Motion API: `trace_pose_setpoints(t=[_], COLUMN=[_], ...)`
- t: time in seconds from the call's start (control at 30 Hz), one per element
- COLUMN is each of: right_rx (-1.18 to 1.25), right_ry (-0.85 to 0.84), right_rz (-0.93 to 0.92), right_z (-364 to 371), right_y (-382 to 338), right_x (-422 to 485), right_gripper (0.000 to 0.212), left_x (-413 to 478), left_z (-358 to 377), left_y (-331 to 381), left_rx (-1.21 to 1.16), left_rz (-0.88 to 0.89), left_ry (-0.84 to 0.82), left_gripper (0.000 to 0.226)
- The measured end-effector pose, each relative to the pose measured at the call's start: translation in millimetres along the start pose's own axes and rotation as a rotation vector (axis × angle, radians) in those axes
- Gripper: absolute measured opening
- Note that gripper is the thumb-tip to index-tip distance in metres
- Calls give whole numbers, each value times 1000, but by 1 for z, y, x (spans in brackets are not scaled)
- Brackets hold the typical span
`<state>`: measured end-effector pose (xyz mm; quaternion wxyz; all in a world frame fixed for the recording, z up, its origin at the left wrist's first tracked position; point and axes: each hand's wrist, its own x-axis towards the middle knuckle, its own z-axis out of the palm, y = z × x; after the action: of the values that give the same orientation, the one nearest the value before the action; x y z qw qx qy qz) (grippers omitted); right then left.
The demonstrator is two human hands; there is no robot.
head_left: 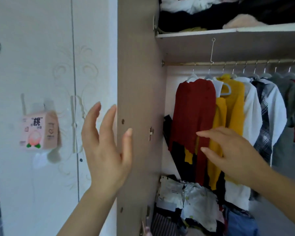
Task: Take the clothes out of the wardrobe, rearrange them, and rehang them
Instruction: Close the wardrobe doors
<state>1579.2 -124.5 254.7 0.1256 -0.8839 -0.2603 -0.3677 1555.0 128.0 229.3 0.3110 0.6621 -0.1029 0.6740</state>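
The wardrobe stands open, its door (136, 99) swung out edge-on in the middle of the view. On the rail (228, 63) hang a dark red garment (192, 113), a mustard yellow one (232, 108), a white shirt (252, 120), a plaid piece (266, 116) and several grey and red garments further right. My left hand (106, 147) is raised with fingers spread beside the door's edge and holds nothing. My right hand (228, 152) reaches with straight fingers toward the lower part of the red and yellow garments, in front of them.
The shelf (211, 33) above the rail carries piled white, black and pink clothes. A heap of crumpled clothes (194, 206) lies on the wardrobe floor. A pink carton-shaped box (39, 132) is stuck on the white closed door (41, 65) at left.
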Motion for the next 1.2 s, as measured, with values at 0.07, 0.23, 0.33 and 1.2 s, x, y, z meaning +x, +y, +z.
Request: trace_pose_setpoints(t=[0.07,0.23,0.33,1.2], right_rx=[21,79,6,-746], right_ry=[46,243,336,181], right_rz=[-44,-164,-267,-123], right_z=[-1,4,4,-19], right_y=[-23,-81,-109,34], right_x=[16,50,63,60], right_gripper=[39,39,42,38], left_x=[2,-8,-10,-81], left_z=[-2,4,9,172], left_y=[-18,-39,-42,29], left_rx=[-19,-180,-231,-361], left_rz=[-184,-259,-222,253], left_ry=[-73,-392,-414,-649], left_gripper=[60,73,77,73])
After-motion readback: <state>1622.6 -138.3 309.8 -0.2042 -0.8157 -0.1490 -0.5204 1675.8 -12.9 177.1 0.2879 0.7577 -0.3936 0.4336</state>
